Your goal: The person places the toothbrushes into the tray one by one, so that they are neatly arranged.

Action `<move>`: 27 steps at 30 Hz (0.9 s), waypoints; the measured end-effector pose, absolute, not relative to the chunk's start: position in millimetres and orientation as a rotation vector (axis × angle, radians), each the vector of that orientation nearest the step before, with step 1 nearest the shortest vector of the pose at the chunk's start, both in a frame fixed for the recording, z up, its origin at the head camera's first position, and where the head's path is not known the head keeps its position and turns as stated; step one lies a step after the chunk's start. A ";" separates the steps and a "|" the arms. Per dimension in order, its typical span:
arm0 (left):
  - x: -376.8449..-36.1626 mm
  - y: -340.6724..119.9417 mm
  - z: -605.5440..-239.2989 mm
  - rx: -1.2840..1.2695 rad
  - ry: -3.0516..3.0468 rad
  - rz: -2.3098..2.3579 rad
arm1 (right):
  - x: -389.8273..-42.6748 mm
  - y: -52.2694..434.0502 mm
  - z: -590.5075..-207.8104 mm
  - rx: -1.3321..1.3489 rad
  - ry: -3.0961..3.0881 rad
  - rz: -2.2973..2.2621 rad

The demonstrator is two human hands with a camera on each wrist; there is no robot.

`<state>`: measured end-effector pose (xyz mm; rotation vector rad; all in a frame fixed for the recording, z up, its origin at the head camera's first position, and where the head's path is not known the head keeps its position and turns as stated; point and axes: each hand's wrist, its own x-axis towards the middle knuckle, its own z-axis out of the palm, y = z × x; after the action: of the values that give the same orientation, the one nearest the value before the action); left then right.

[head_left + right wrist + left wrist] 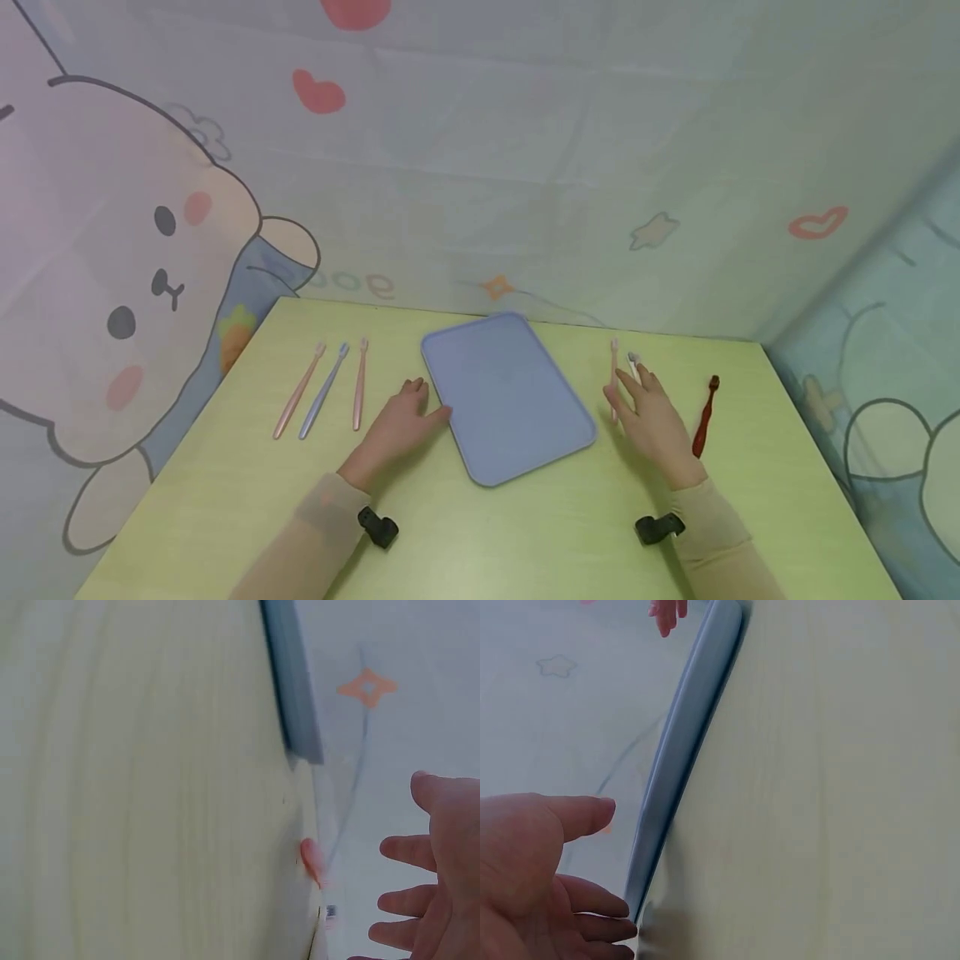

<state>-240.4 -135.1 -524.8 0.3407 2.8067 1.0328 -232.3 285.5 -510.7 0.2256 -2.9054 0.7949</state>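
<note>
A light blue tray (510, 392) lies empty in the middle of the green table (225, 483). My left hand (418, 406) rests open on the table at the tray's left rim (681, 754), thumb against it. My right hand (637, 393) hovers open to the right of the tray, fingers spread over a pink toothbrush (613, 367) and a white one (634, 361). In the right wrist view the pink brush head (311, 860) and the white brush head (330, 912) lie just beyond my straight fingers (409, 849). Neither hand holds anything.
Three toothbrushes lie side by side left of the tray: pink (298, 392), blue (324, 390), pink (360, 383). A dark red toothbrush (705, 417) lies at the right. Cartoon-printed cloth walls (525, 167) close in the table's far and side edges.
</note>
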 end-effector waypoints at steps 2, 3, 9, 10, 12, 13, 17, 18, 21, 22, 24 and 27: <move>-239.7 -131.9 -526.9 0.313 2.803 1.051 | -231.9 282.6 -508.7 0.202 -2.889 0.840; -239.3 -130.5 -527.7 0.306 2.806 1.059 | -231.4 281.2 -507.6 0.192 -2.878 0.858; -239.6 -122.8 -529.8 0.296 2.800 1.134 | -228.1 277.4 -501.9 0.109 -2.845 0.962; -239.5 -121.4 -529.4 0.296 2.795 1.145 | -227.6 277.4 -500.8 0.100 -2.838 0.983; -238.5 -118.5 -527.6 0.306 2.791 1.165 | -227.5 278.0 -499.8 0.086 -2.822 1.008; -238.1 -117.2 -526.8 0.310 2.790 1.172 | -227.5 278.5 -499.6 0.081 -2.813 1.019; -238.2 -114.9 -527.0 0.309 2.787 1.186 | -227.6 279.7 -497.9 0.074 -2.783 1.031; -238.7 -114.6 -527.6 0.306 2.789 1.185 | -227.2 279.9 -497.1 0.073 -2.781 1.029; -239.6 -113.0 -529.0 0.315 2.797 1.194 | -225.4 280.6 -493.7 0.072 -2.763 1.032; -239.6 -112.3 -529.1 0.319 2.799 1.199 | -224.7 280.7 -492.5 0.071 -2.756 1.035; -239.4 -111.4 -528.9 0.323 2.799 1.208 | -223.9 281.5 -491.2 0.073 -2.738 1.040; -240.5 -111.0 -528.2 0.327 2.796 1.208 | -223.6 282.6 -489.8 0.072 -2.722 1.054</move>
<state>-240.5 -111.0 -528.2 0.3270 2.7958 1.2082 -223.6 282.6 -489.8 0.0722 -2.7224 1.0537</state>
